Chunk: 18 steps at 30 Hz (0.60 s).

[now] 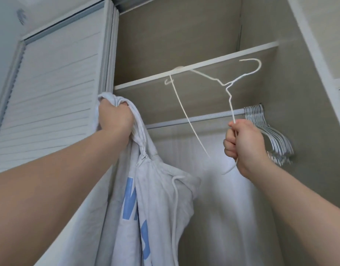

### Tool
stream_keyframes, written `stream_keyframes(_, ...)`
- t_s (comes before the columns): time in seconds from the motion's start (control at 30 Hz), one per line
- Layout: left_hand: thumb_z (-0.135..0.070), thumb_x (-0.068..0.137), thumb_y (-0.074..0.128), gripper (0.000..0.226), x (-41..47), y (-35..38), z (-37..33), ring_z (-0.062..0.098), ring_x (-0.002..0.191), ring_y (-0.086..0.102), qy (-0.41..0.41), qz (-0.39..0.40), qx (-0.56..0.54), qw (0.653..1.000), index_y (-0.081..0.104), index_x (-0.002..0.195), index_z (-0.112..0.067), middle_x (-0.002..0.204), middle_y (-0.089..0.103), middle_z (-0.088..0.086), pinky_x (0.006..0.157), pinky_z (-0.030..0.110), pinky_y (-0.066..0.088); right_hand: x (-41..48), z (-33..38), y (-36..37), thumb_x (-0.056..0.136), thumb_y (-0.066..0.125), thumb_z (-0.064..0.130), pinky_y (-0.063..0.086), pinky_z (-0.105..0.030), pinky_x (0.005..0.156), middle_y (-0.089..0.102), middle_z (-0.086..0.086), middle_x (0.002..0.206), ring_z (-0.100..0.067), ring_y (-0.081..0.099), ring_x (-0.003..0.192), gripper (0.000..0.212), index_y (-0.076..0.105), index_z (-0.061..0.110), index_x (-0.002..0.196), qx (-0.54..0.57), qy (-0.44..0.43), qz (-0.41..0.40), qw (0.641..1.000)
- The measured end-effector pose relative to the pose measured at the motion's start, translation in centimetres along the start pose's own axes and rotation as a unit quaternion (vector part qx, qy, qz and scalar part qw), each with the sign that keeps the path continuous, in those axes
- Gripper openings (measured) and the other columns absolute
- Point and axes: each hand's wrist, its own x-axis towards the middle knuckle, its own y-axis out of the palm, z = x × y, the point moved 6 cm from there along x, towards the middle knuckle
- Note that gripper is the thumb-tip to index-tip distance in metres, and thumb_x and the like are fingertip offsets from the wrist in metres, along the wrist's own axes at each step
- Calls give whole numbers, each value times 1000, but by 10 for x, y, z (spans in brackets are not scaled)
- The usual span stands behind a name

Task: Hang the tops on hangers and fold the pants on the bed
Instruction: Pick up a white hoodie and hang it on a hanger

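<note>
Hoodie: light grey, zip front, blue lettering, drawcord dangling. It hangs bunched from my left hand, which is fisted tight on a wad of fabric near the hood or collar end. Soft, floppy, no shape of its own; looks like thick fleece, so I'd judge it moderately heavy for a thin hanger. A one-point grip lets it twist and sag. Better holds would be the shoulder seams or the neck opening, so the hanger arms can feed in. The zip looks at least partly closed, so entry is probably via the neck or hem.

Wire hanger: white, thin, held tilted, hook up toward the shelf. My right hand is closed around one end of it, at the corner bend. Light, springy, likely to flex under the hoodie's weight; the coated wire looks fairly slick, so a shoulder could slide off.

The two are apart, hanger not yet in the garment.

Outward: closet rod behind the hanger, a bunch of spare hangers pushed to its right end. Louvred door at left. Pants and bed not in view.
</note>
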Motion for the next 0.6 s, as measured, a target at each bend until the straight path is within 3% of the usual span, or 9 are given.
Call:
stream_keyframes(0.03,-14,86,55,23,3,-4,-13,-34,68,43,15,-2,17,1000,38,74,-25,60,48,0,78,24,31,-6,5,8,98,37,6,15,-15,39,28,4,49,-10,19,38,24,35,21,80,10,10,21,1000)
stream_keyframes(0.07,-15,86,55,25,3,-10,-27,-29,67,48,20,-10,35,999,37,74,-26,67,46,-2,77,24,32,-11,11,17,99,41,8,16,-16,38,29,3,52,-11,21,38,25,34,21,79,21,26,46,998)
stream_keyframes(0.13,-18,85,56,18,6,-24,-59,7,59,59,61,-27,59,996,40,78,-24,74,45,-4,75,25,35,-19,22,33,100,52,19,17,-17,36,28,2,53,-10,22,38,22,41,21,82,57,60,96,992)
stream_keyframes(0.17,-19,84,56,15,7,-30,-74,12,54,51,74,-28,61,995,42,81,-24,76,46,-4,74,26,36,-24,29,40,100,54,25,16,-17,34,27,3,52,-9,20,37,18,45,21,86,82,72,117,987)
stream_keyframes(0.3,-17,85,53,13,-1,-58,-139,9,64,42,134,-30,95,986,43,82,-23,80,49,1,59,33,42,-42,54,56,107,41,36,12,-13,33,19,5,48,-6,14,34,27,54,15,97,157,76,175,969)
stream_keyframes(0.37,-3,89,49,25,-15,-70,-174,12,64,39,164,-27,84,982,37,77,-21,78,42,7,47,25,37,-51,61,62,109,34,33,13,-13,34,19,6,48,-6,13,35,31,55,13,99,164,84,196,963)
stream_keyframes(0.43,-1,89,46,19,-29,-84,-205,15,71,43,187,-40,115,975,39,83,-17,85,42,9,56,19,39,-60,69,67,110,31,30,13,-13,34,20,6,48,-6,13,35,32,56,11,102,168,102,214,957)
stream_keyframes(0.5,-9,88,47,6,-44,-98,-235,18,74,50,200,-61,174,962,46,89,-15,85,49,9,64,28,44,-67,78,71,110,31,28,12,-13,34,21,7,48,-5,14,35,31,56,10,102,167,128,233,949)
stream_keyframes(0.6,-15,87,47,13,-66,-117,-276,19,74,55,214,-71,242,944,45,77,-21,76,52,3,66,32,44,-80,90,78,110,30,26,12,-15,32,24,8,46,-5,15,35,31,55,9,101,148,183,275,932)
